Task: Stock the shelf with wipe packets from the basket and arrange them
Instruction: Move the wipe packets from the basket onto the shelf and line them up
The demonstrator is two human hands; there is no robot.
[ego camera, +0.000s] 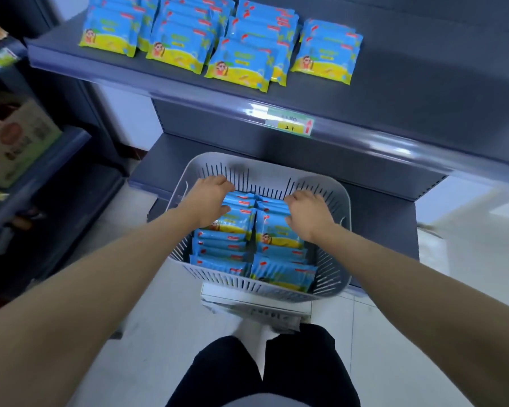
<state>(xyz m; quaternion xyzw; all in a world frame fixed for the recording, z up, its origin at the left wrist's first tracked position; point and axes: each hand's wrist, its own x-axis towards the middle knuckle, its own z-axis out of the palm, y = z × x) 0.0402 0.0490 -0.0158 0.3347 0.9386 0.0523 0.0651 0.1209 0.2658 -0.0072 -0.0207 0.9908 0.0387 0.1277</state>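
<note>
Head view: my left hand [210, 201] and right hand [309, 215], level with each other, curl their fingers over the tops of wipe packets [227, 251] standing on edge in two rows in the basket [335, 259], long edges running 9 to 3 o'clock. The shelf [409, 83] lies up at 12 o'clock, with stocked packets [238, 66] flat toward 11 and bare room toward 1.
</note>
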